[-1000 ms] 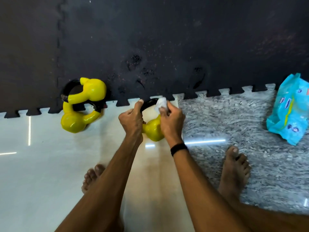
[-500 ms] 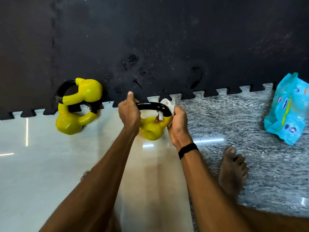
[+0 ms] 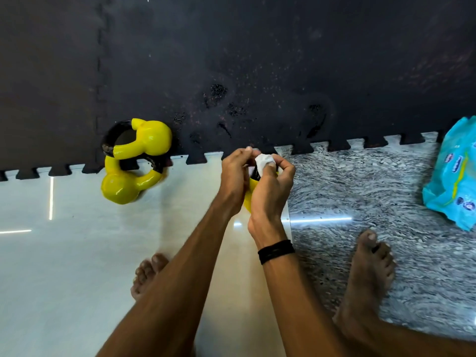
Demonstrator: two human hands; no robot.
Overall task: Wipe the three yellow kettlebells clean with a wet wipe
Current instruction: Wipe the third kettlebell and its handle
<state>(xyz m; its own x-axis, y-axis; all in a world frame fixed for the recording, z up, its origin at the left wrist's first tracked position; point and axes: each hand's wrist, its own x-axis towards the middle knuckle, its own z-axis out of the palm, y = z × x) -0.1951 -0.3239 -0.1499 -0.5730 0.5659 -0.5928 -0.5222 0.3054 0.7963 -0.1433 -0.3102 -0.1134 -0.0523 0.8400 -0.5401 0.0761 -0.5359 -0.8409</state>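
**Yellow kettlebell in both hands, wipe working the handle**

Black foam mat [image 3: 257, 60] fills the far half of the view, its toothed edge meeting the pale tile floor [image 3: 64, 279] and the grey speckled floor [image 3: 386, 189] on the right. Over at the right edge lies the blue wet wipe pack [image 3: 456, 176]. Two yellow kettlebells [image 3: 134, 161] sit linked together at the mat's edge, well apart from the action. And here's the third kettlebell [image 3: 247, 199], just a sliver of yellow showing between the wrists, held low over the tile. Left hand [image 3: 234, 173] is curled round its handle side, steadying it. Right hand [image 3: 273, 186] has its grip closed, fingers pinching the white wet wipe [image 3: 262, 161] against the dark handle.

Now, to do this well, I'd say: wrap the wipe right round the handle, slide it end to end, and let the left hand rotate the bell so no face is missed. Keep that steadying hold firm, bare toes are close below!
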